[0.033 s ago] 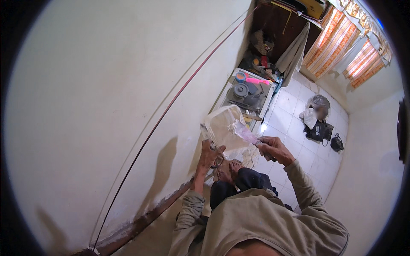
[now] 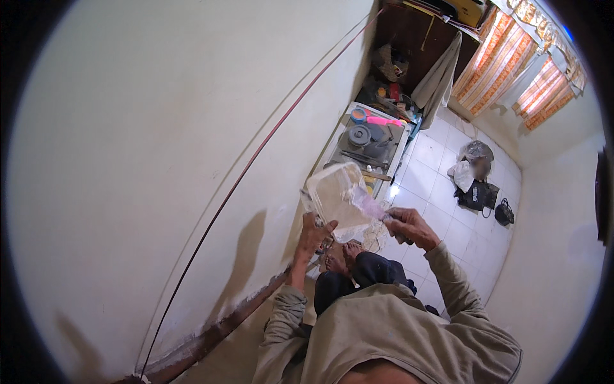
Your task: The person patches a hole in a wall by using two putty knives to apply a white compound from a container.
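Head view: clasps the scraper [image 2: 376, 209] by its handle in the right hand [image 2: 411, 227], with the pinkish blade [image 2: 366, 203] angled forward and left of that grip, over the inside of the translucent tub [image 2: 329, 198]. Holds the tub near its closest left corner in the left hand [image 2: 314, 233], left of the scraper grip, with the thumb at the rim. Shows, against the preceding frame, a more blurred blade and apparently less white material [image 2: 350, 194] at its tip, probably indicating a scraper stroke in progress, without release of either grip.
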